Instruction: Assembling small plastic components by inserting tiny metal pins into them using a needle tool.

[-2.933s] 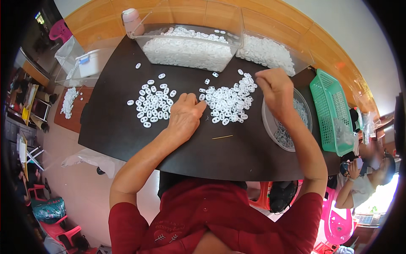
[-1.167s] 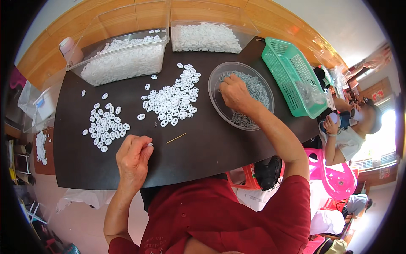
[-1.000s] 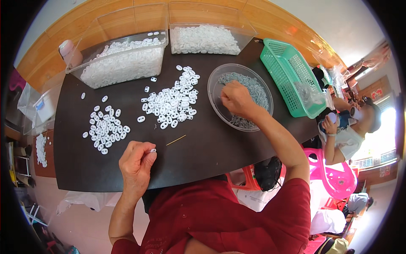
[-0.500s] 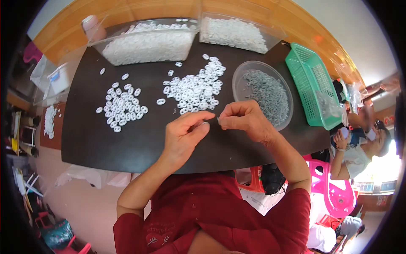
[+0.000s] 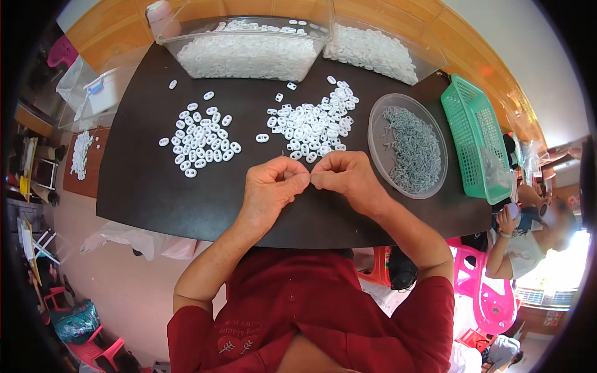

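My left hand (image 5: pixel 273 186) and my right hand (image 5: pixel 348 181) meet fingertip to fingertip over the near part of the dark table (image 5: pixel 168 205). Both are closed in a pinch, and whatever lies between the fingers is hidden. Just beyond them spreads a pile of small white oval plastic pieces with two holes (image 5: pixel 311 124). A smaller group of similar white pieces (image 5: pixel 202 140) lies to the left. Right of my right hand, a round clear plastic dish (image 5: pixel 377 127) holds a heap of small grey metal screws (image 5: pixel 413 149).
Two clear bins (image 5: pixel 249 59) (image 5: pixel 373 53) full of white pieces stand at the back. A green plastic basket (image 5: pixel 472 133) is at the table's right edge, a pink bottle (image 5: pixel 163 18) at the back left. Another person (image 5: pixel 522 248) sits at the right, by a pink chair (image 5: pixel 491 298).
My hands have come together; the left fingers, spread before, are now pinched against the right fingertips. The whole view has shifted slightly, moving the table's contents to the right in the picture.
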Available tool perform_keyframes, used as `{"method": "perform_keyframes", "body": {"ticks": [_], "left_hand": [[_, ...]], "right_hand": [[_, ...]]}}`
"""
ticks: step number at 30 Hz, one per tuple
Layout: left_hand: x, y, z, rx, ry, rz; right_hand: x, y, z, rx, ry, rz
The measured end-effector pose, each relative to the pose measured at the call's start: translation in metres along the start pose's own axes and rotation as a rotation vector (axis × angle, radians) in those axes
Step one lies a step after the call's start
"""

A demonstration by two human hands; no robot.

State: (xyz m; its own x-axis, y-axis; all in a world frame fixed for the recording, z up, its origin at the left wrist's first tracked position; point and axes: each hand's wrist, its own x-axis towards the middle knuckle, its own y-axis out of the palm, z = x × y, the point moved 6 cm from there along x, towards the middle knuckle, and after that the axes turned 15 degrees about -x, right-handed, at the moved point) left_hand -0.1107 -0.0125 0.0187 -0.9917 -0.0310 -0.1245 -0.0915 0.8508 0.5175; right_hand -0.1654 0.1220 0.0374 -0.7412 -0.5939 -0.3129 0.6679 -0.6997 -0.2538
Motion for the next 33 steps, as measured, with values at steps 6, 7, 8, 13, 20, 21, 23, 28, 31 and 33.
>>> {"method": "perform_keyframes", "body": {"ticks": [6,7,8,13,20,21,23,28,31,33], "left_hand": [[0.001,-0.015,-0.003,0.064,-0.032,-0.098],[0.0,-0.017,-0.011,0.272,0.101,-0.123],[0.002,-0.02,-0.011,0.272,0.102,-0.126],[0.005,-0.027,-0.024,0.453,0.193,-0.171],[-0.001,-0.039,-0.013,0.23,0.037,-0.208],[-0.001,-0.037,-0.012,0.152,0.017,-0.202],[-0.001,-0.034,-0.012,0.032,-0.039,-0.213],[-0.002,-0.028,-0.001,-0.332,-0.171,-0.185],[-0.005,-0.032,0.005,-0.376,-0.187,-0.187],[-0.008,-0.034,0.008,-0.38,-0.189,-0.18]], "right_hand": [[0.007,0.0,0.0,-0.146,-0.09,-0.231],[0.011,-0.003,-0.001,-0.297,-0.164,-0.285],[0.014,-0.005,-0.002,-0.448,-0.239,-0.339],[0.017,0.007,0.006,-0.97,-0.629,-0.449],[0.013,0.011,0.012,-1.049,-0.763,-0.492],[0.01,0.012,0.017,-1.039,-0.746,-0.473],[0.001,0.014,0.034,-0.908,-0.788,-0.45],[-0.006,0.029,0.044,-0.825,-0.947,-0.492],[-0.004,0.032,0.037,-0.806,-0.963,-0.514],[-0.004,0.035,0.034,-0.794,-0.968,-0.509]]}}
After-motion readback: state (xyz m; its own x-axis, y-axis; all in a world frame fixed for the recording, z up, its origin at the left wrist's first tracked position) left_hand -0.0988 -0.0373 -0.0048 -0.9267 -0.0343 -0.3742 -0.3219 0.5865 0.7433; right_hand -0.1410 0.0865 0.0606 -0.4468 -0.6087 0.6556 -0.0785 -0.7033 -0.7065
